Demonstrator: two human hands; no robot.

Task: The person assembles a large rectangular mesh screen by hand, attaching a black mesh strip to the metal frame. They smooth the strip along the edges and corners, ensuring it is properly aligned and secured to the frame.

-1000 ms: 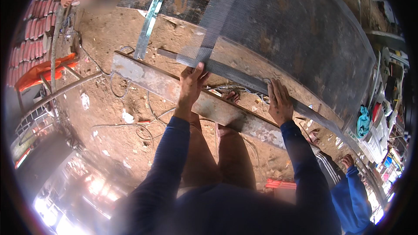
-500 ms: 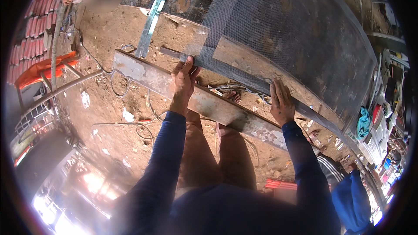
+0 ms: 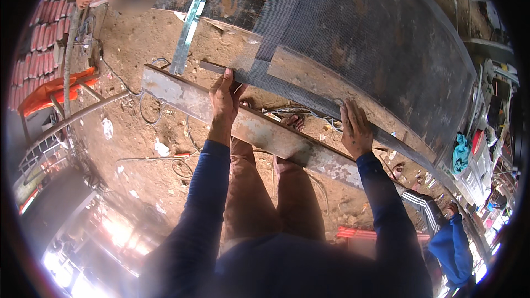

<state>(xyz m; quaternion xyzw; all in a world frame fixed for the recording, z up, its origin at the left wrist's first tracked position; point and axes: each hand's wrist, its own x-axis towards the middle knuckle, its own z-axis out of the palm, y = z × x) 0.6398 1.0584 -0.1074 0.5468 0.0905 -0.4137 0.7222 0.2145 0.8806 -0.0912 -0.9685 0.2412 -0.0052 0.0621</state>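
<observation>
A long, narrow dark metal bar (image 3: 309, 95) lies across the near edge of a wide sheet of fine grey mesh (image 3: 364, 38), running from centre-left down toward the right. The bar seems laid there to pin the springy mesh flat along its border. The left hand (image 3: 223, 99) grips the bar's left end, fingers curled together over it with the thumb raised alongside. The right hand (image 3: 356, 127) presses flat on the bar further right, fingers slightly spread and pointing away, so the 2 hands appear to steady the bar at separate points.

The mesh looks thin, woven and see-through; brown ground shows beneath it. Just near of the bar, a broad rusty steel beam (image 3: 259, 129) with pale patches lies roughly parallel on the dirt floor (image 3: 138, 143), and the person's bare feet stand against it. A shiny folded metal strip (image 3: 190, 22) slants away on the far left. Loose wires (image 3: 165, 160) curl on the dirt, and another person in blue (image 3: 450, 243) crouches at the near right.
</observation>
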